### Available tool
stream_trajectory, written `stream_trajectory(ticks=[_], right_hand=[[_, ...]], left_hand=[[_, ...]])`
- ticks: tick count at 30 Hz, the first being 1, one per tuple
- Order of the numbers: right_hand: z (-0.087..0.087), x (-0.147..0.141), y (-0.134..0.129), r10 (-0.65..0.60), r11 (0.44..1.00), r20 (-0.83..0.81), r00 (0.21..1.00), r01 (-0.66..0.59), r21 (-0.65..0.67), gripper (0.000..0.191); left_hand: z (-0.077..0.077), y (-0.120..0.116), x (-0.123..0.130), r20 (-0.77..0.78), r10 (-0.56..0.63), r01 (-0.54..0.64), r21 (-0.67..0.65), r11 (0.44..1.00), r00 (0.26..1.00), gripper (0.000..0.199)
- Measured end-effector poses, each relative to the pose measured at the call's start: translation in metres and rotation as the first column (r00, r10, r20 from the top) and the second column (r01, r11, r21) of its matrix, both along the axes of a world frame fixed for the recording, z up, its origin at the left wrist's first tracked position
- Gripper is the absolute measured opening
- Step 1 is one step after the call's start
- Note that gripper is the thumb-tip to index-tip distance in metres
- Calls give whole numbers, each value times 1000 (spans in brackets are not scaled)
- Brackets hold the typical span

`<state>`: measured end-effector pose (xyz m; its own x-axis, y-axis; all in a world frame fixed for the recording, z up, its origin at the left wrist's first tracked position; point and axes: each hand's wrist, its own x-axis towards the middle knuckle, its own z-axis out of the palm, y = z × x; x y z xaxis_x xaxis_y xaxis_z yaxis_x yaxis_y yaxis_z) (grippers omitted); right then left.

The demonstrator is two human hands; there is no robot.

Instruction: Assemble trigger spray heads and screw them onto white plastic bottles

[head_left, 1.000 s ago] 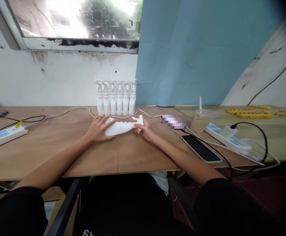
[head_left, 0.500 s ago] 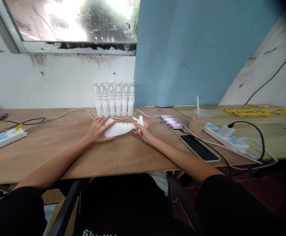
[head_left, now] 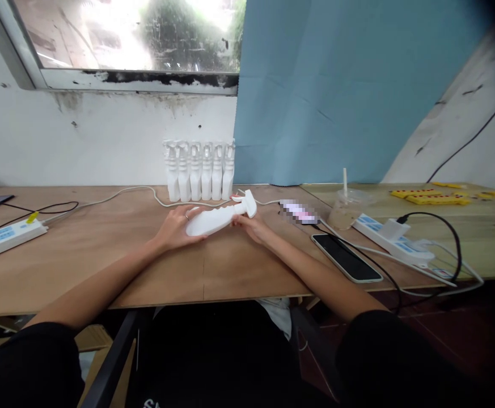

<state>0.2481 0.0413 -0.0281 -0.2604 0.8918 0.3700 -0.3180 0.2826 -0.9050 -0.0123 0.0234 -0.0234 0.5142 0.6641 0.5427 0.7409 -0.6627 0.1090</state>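
A white spray bottle (head_left: 213,220) lies tilted on its side between my two hands, its trigger head pointing right. My left hand (head_left: 178,228), with a ring on one finger, is wrapped around the base end of the bottle. At the neck, just under the trigger head, my right hand (head_left: 250,225) grips with its fingers closed. Behind them a row of several white spray bottles (head_left: 200,175) stands upright against the wall.
To the right lie a phone with a lit screen (head_left: 300,211), a dark phone (head_left: 346,258), a plastic cup with a straw (head_left: 346,212) and a power strip (head_left: 394,241) with cables. Another power strip (head_left: 7,239) is at the left. Yellow pieces (head_left: 436,198) lie farther right.
The spray bottle's head end has risen and turned, so its trigger head shows more fully. My right hand has shifted its hold to the neck below the head. My left hand stays at the base.
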Motion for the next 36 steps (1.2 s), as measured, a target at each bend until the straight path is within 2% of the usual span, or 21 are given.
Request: stream_trajectory(ticks=[4, 6, 11, 15, 18, 20, 22, 24, 25, 26, 27, 28, 29, 31, 32, 34, 36], right_hand=[[-1, 2, 2, -108, 994, 42, 993, 107, 21, 48], [-1, 3, 2, -95, 995, 35, 995, 95, 13, 44], [-2, 4, 3, -25, 1000, -3, 1000, 25, 18, 54], [-4, 7, 5, -6, 1000, 2, 1000, 6, 13, 48], [-5, 10, 7, 49, 999, -30, 998, -50, -8, 47], [-6, 12, 9, 102, 994, -28, 994, -103, -28, 44], [-7, 13, 11, 152, 987, -18, 988, -153, -57, 40], [-9, 13, 12, 185, 979, -17, 983, -186, -80, 38], [-9, 12, 12, 196, 977, -21, 980, -197, -85, 39], [-9, 12, 12, 210, 973, -25, 977, -212, -88, 40], [-9, 11, 12, 228, 969, -27, 973, -230, -90, 43], [-9, 11, 11, 247, 964, -27, 969, -248, -94, 46], [-8, 11, 11, 263, 959, -26, 965, -264, -102, 49], [-9, 11, 11, 284, 949, -15, 959, -283, -137, 54], [-10, 11, 11, 288, 945, -4, 957, -285, -162, 55], [-13, 11, 12, 291, 936, 20, 956, -281, -210, 52], [-17, 10, 12, 302, 928, 50, 952, -281, -246, 49]], left_hand=[[-2, -2, 2, 4, -20, 20, -64, 998, 1000, 77], [-3, -2, 2, 2, -24, 24, -57, 998, 1000, 78], [-4, 0, 1, -3, 16, -16, 8, 1000, 1000, 80], [-3, 1, 0, 20, -54, 55, -12, 998, 998, 83], [2, 3, -5, 120, -115, 125, -85, 989, 986, 72], [4, 7, -11, 255, -87, 140, -196, 971, 963, 63], [3, 14, -19, 384, -4, 172, -403, 899, 923, 60], [-2, 24, -29, 501, 107, 270, -618, 738, 859, 57], [-6, 30, -34, 561, 168, 334, -678, 655, 810, 55], [-10, 36, -39, 625, 231, 396, -695, 600, 746, 52], [-14, 43, -43, 691, 289, 445, -674, 590, 663, 49], [-18, 49, -47, 759, 331, 468, -620, 629, 561, 46], [-21, 56, -50, 828, 343, 458, -539, 707, 444, 44], [-23, 67, -57, 938, 275, 333, -333, 882, 211, 42], [-23, 72, -62, 969, 214, 244, -239, 940, 127, 41], [-21, 81, -73, 992, 122, 110, -126, 986, 44, 36], [-18, 91, -89, 993, 115, 22, -115, 993, 30, 30]])
